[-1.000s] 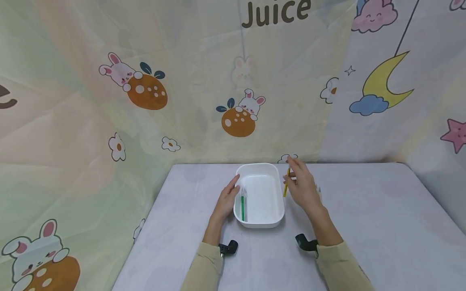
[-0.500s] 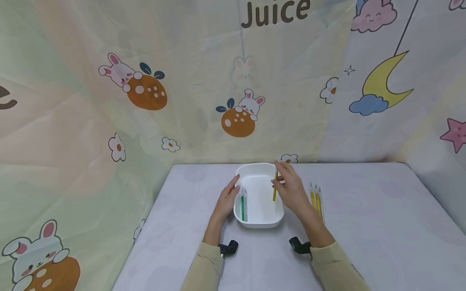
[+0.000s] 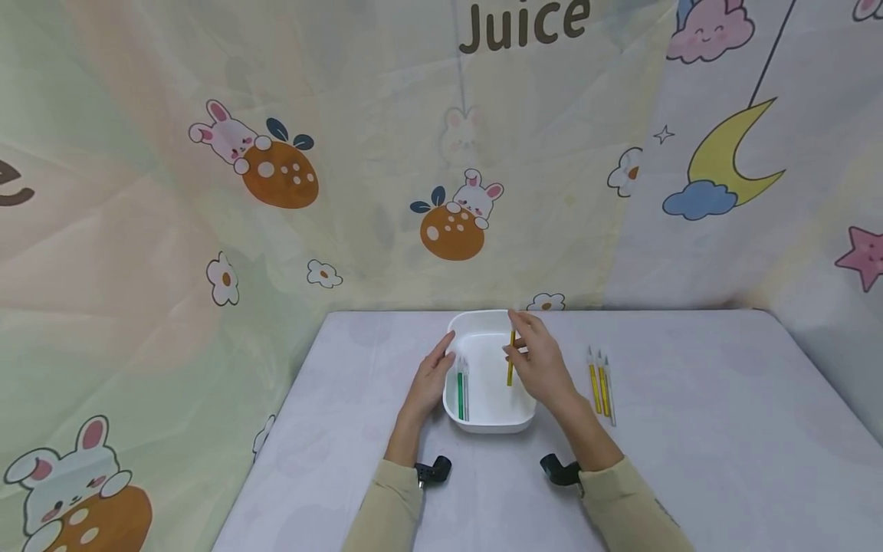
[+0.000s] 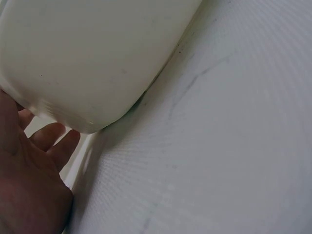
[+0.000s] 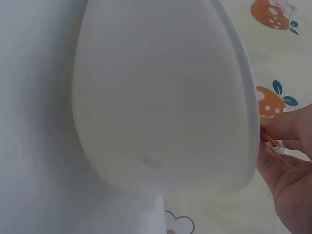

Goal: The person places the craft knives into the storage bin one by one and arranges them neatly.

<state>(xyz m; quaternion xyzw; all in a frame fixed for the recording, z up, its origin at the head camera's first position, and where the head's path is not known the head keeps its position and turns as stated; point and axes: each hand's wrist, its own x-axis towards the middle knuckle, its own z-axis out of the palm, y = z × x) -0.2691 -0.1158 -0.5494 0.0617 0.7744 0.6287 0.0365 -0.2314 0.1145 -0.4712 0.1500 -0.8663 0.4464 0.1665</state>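
Note:
A white tray (image 3: 490, 424) stands near the back of the table. My left hand (image 3: 429, 382) holds its left rim, thumb over the edge; in the left wrist view, fingers (image 4: 63, 148) touch the outer wall. Above the tray's right part, my right hand (image 3: 541, 368) pinches a slim yellow pen (image 3: 510, 372) almost upright. The right wrist view has the pen's pale end (image 5: 277, 145) between thumb and fingers, the rest hidden by the tray wall. Inside the tray at left lie a green pen (image 3: 460, 395) and a clear or grey pen (image 3: 466, 395), side by side.
Right of the tray, on the white tabletop (image 3: 724, 429), lie two yellow pens (image 3: 601, 387) and a pale, silvery pen (image 3: 610, 402), pale tips facing away. Behind the table's back edge hangs a printed cloth (image 3: 372, 230).
My right hand has moved left with the yellow pen, from beside the tray to over its inside. The pens on the table at right have come into sight. My left hand stays put.

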